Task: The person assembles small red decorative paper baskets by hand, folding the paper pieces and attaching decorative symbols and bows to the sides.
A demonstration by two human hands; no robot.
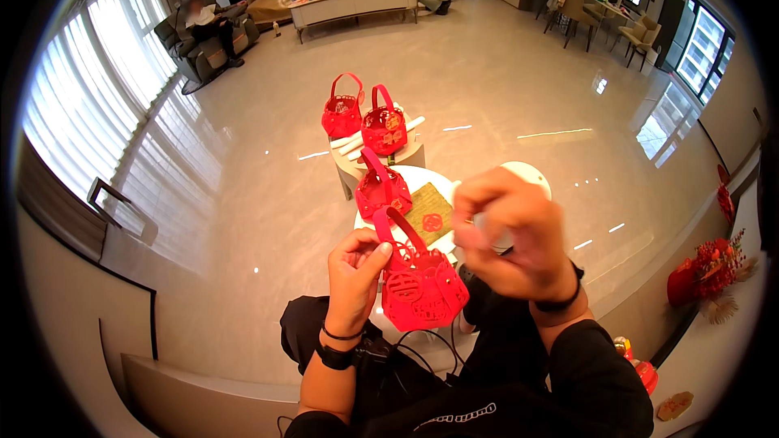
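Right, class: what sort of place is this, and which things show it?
Probably a home's living room: there's a brownish sofa, a long low table in front of it, and a dark armchair off to the left.

We see a round white table (pixel 417 174) bearing a red openwork basket (pixel 385 194) and a square gold sheet (pixel 426 202) with a red emblem (pixel 432 223).

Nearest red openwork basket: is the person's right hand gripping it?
No, the left hand holds the red openwork basket near its upper left, while the right hand is raised apart from it.
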